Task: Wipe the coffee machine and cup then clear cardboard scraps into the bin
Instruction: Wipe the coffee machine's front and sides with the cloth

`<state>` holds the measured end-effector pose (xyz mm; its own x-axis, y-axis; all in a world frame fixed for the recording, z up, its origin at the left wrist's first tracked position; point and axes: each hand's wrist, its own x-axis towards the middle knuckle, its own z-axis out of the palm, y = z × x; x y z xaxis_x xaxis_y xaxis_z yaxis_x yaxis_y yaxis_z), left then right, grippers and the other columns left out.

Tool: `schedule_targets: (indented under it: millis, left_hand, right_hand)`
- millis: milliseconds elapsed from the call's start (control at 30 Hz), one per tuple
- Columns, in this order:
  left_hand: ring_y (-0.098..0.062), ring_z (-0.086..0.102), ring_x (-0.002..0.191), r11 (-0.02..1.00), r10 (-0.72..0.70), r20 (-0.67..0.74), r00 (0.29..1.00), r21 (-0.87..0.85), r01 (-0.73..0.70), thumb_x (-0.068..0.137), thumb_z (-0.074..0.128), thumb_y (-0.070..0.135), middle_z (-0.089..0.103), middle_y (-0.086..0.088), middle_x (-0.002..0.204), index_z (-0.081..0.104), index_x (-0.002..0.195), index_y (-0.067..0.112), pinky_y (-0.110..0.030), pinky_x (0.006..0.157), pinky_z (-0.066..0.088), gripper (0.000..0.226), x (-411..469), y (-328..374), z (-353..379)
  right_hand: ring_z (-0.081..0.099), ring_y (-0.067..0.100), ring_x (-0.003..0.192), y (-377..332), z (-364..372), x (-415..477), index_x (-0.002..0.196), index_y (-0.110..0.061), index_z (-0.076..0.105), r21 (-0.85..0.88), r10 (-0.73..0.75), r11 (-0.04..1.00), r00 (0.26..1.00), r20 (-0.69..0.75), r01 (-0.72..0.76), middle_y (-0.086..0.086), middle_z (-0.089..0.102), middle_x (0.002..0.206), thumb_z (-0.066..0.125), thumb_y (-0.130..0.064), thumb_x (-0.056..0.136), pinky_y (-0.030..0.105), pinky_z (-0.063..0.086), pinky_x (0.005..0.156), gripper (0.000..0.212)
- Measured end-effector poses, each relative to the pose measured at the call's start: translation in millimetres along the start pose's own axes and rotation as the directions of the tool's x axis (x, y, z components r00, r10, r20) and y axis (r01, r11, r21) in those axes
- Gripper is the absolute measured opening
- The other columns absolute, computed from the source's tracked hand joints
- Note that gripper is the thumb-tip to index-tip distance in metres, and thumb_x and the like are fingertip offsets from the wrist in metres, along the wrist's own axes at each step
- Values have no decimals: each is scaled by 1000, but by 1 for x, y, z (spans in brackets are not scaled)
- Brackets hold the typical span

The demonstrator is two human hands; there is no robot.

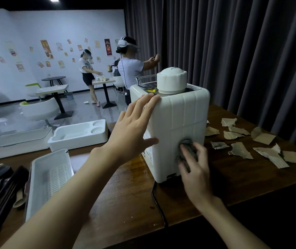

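Coffee machine, table front edge; left hand spread flat, bracing; right hand clutches cloth. Risk: scrubbing topples cup.

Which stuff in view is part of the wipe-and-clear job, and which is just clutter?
Job: coffee machine, grey cloth gripped by right hand, left hand flat on the machine, cardboard scraps.
Lying about: perforated white tray, moulded white tray, dark utensils.

Left hand flat against boxy white plastic coffee machine, right hand pressed a grey scrubbing pad to it, torn brown cardboard scraps lay beside on dark wooden table
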<state>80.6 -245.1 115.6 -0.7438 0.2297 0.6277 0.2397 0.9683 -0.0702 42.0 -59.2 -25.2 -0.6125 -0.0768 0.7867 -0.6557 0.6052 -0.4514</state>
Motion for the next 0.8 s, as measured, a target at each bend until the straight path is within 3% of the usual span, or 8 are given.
schedule_targets:
  millis: [100, 167, 300, 467, 533, 667, 733, 800]
  left_hand:
    - [-23, 22, 147, 1000, 2, 12, 1000, -6, -2, 66, 90, 43, 18, 3, 162, 8, 158, 26, -49, 114, 31, 124, 1, -1, -1]
    - [-23, 22, 146, 1000, 4, 10, 1000, -8, -4, 65, 90, 43, 18, 3, 161, 9, 158, 26, -48, 114, 31, 125, 1, -2, -1]
    - [-23, 22, 146, 1000, -4, -2, 1000, 5, 4, 63, 91, 43, 18, 3, 162, 9, 158, 27, -48, 113, 32, 126, 0, -3, 1]
    - [-23, 22, 147, 1000, 4, -4, 1000, -11, -4, 62, 92, 40, 18, 4, 162, 8, 158, 27, -46, 113, 31, 127, 0, -4, 1]
    - [-24, 22, 148, 1000, 11, 7, 1000, -17, -10, 63, 91, 40, 17, 3, 162, 8, 158, 27, -46, 114, 31, 127, 1, -4, -1]
    - [-23, 21, 148, 1000, 8, 15, 1000, -3, -7, 64, 91, 40, 17, 4, 163, 8, 158, 27, -44, 114, 29, 126, 2, -3, 0]
    - [-22, 21, 147, 1000, 3, 16, 1000, -4, -3, 64, 90, 41, 17, 4, 162, 8, 158, 28, -42, 113, 25, 126, 2, -4, 1]
    - [-23, 21, 147, 1000, 0, 17, 1000, -9, 1, 65, 90, 41, 17, 4, 162, 8, 158, 29, -44, 114, 25, 125, 2, -4, 1]
  right_hand:
    - [49, 39, 122, 16, -10, 13, 124, -1, 62, 59, 185, 982, 980, -77, -180, 24, 44, 135, 77, 6, 75, 45, 49, 97, 52]
    - [48, 36, 122, 22, -13, 18, 123, 0, 62, 69, 213, 976, 971, -106, -206, 23, 45, 133, 76, 4, 76, 48, 51, 95, 49]
    - [53, 33, 118, 7, -6, 13, 124, -2, 62, 92, 152, 985, 986, -71, -146, 17, 48, 131, 76, 7, 75, 44, 54, 93, 52]
    - [56, 28, 116, -32, 9, 4, 131, -14, 50, 54, -165, 985, 986, 7, 165, 7, 51, 127, 76, -4, 74, 41, 49, 98, 64]
    - [57, 25, 116, -30, 8, 6, 133, -15, 46, 57, -210, 976, 978, 23, 208, 6, 53, 126, 78, -6, 71, 40, 50, 98, 71]
    - [54, 24, 119, -13, -4, 18, 136, -10, 48, 65, -197, 978, 980, 13, 196, 6, 52, 126, 77, 7, 70, 43, 51, 98, 74]
    - [53, 24, 119, -5, -12, 31, 134, -5, 52, 55, -115, 992, 993, -37, 117, 10, 53, 127, 74, 10, 70, 43, 55, 92, 69]
    - [49, 17, 118, 3, -20, 44, 132, -4, 54, 55, -19, 998, 994, -106, 25, 12, 54, 125, 71, 10, 71, 29, 53, 92, 65]
